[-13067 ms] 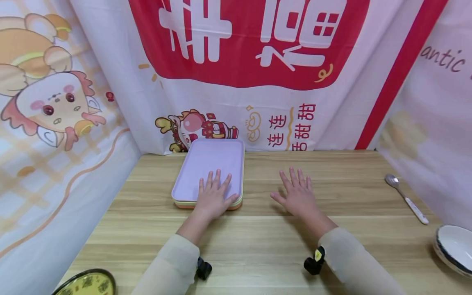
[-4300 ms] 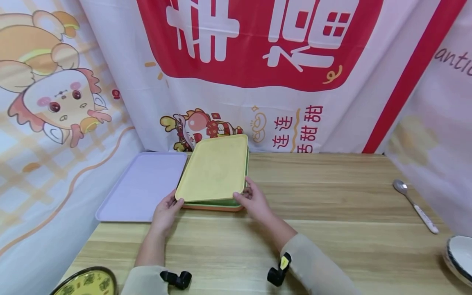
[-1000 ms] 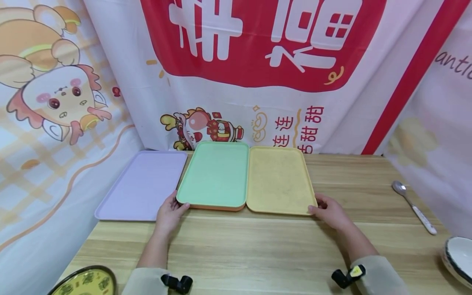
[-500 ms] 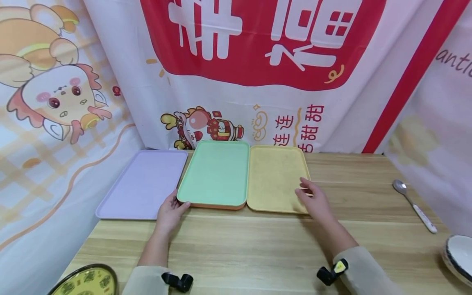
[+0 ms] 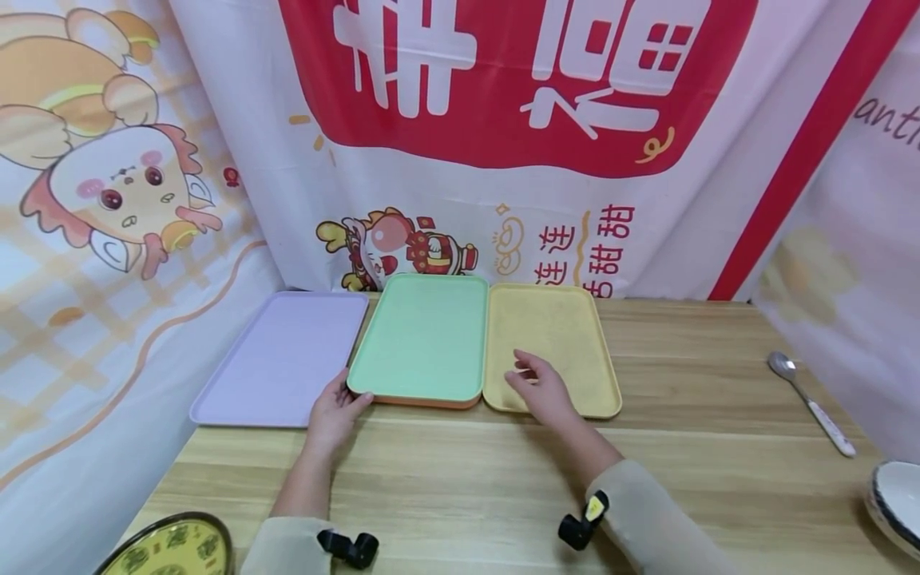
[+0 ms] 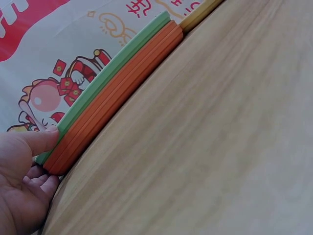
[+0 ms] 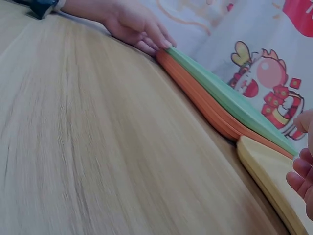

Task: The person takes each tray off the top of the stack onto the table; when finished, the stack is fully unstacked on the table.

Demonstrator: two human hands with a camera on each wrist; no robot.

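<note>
In the head view a green tray (image 5: 424, 339) lies on top of an orange tray layer (image 6: 117, 100), forming a stack at the table's back. My left hand (image 5: 334, 415) holds the stack's near left corner. Its thumb lies on the green rim and its fingers curl against the orange corner, as the left wrist view shows. To the right of the stack a yellow tray (image 5: 575, 351) lies flat. Over this yellow tray hovers my right hand (image 5: 542, 391), fingers loosely bent and nothing between them. A purple tray (image 5: 283, 359) lies flat on the left.
On the right side of the wooden table (image 5: 467, 487) lies a spoon (image 5: 808, 399) with a patterned handle. A white bowl (image 5: 902, 499) with a dark rim is at the right edge. A yellow patterned dish (image 5: 172, 551) sits at the lower left. Printed cloths (image 5: 431, 192) hang behind and beside the table.
The yellow tray, earlier lifted off the stack by both hands, now lies right of it. My right hand has let go and moved left over it. My left hand stays at the stack's corner.
</note>
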